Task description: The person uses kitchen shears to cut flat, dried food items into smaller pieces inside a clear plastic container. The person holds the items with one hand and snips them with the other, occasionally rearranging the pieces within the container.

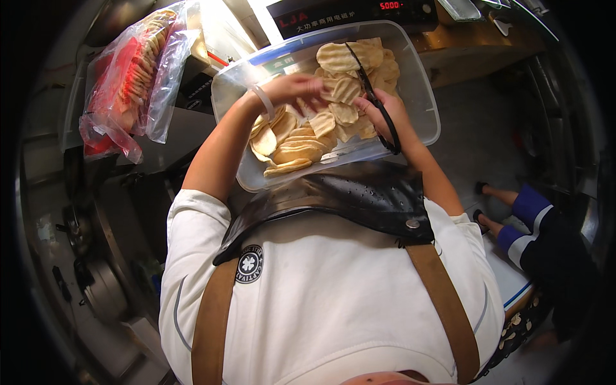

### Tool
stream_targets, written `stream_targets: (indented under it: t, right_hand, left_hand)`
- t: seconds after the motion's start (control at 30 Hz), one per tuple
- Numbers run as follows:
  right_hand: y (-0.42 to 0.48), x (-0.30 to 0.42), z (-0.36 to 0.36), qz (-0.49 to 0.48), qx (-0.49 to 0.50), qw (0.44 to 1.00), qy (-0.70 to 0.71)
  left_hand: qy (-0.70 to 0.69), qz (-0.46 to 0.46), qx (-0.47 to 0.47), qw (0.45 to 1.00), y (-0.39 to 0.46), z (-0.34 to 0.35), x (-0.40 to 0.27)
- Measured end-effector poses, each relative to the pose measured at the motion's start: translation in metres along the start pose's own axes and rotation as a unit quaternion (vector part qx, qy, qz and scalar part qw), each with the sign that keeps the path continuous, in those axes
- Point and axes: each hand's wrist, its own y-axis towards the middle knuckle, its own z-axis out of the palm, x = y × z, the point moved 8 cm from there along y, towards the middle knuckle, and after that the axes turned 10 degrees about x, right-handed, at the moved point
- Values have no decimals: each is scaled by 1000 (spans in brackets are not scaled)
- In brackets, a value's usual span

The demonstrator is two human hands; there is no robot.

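Note:
My left hand, blurred and with a pale band at the wrist, hangs over a clear plastic tub. Its fingers look spread, with nothing visible in them. In my right hand, over the tub's right part, is a long dark hand tool, scissors or tongs; I cannot tell which. Its thin far end lies across a ridged pale food slice. Many flat pale slices fill the tub's right side, some ridged. Smooth, overlapping oval slices lie at its near left, below my left hand.
A clear and red plastic bag of stacked slices lies at the left. An induction cooker with a lit display stands behind the tub. At the right are a wooden-edged counter, a white-topped table and another person.

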Motion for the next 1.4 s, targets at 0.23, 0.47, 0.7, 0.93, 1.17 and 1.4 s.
stream_targets:
  t: [0.23, 0.47, 0.7, 0.93, 1.17, 1.4]
  right_hand:
    - [-3, -1, -1, 50, 16, 998, 43]
    - [-4, -2, 8, -80, 21, 996, 15]
    - [-6, 11, 30, -85, 110, 989, -58]
    - [-4, 9, 29, -82, 72, 994, -8]
    - [2, 3, 13, -26, 9, 998, -59]
    - [2, -3, 3, 25, -4, 1000, 16]
  left_hand:
    - [499, -122, -23, 858, 12, 31, 87]
    - [138, -82, -215, 963, -51, -36, 11]
    - [-25, 100, -235, 967, -37, -27, -39]
    - [75, 74, -236, 966, -18, -15, -51]
    - [-51, 115, -173, 977, -4, -27, -40]
    - [322, -137, -31, 936, 3, -10, 74]
